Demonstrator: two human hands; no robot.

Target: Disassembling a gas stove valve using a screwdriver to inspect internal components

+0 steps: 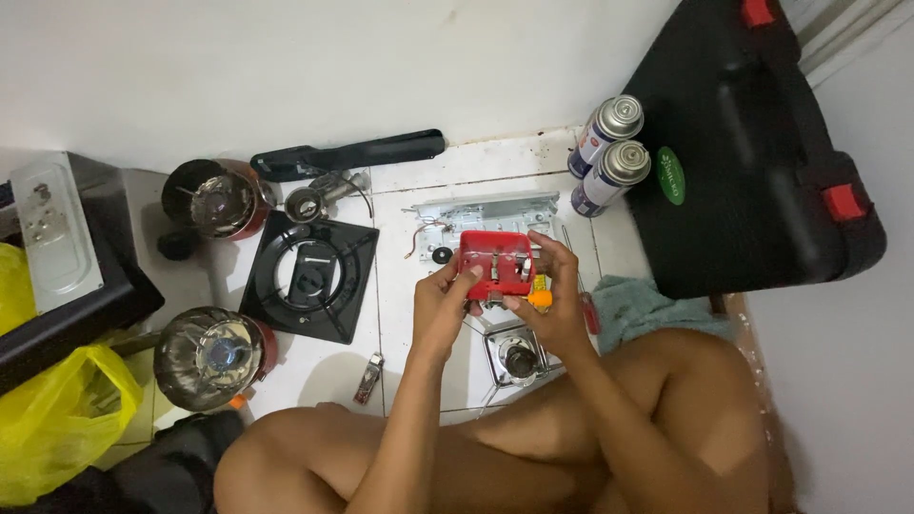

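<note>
Both hands hold a small red rectangular metal stove part (496,264) above the white tiled floor (419,366). Left hand (440,303) grip clamped on its left edge; right hand (557,290) grip clamped on its right side. Two silver gas canisters (609,152) stand well apart.

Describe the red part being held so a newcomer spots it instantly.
Start at the big black case on the right, then go left past the two gas cans. Both hands, left hand and right hand, hold the red box: the only bright red piece among grey metal parts.

Both hands, left hand (441,303) and right hand (555,303), hold a red metal part (495,263) above the tiled floor (419,366); two gas canisters (609,152) stand near a black case (762,143).
</note>
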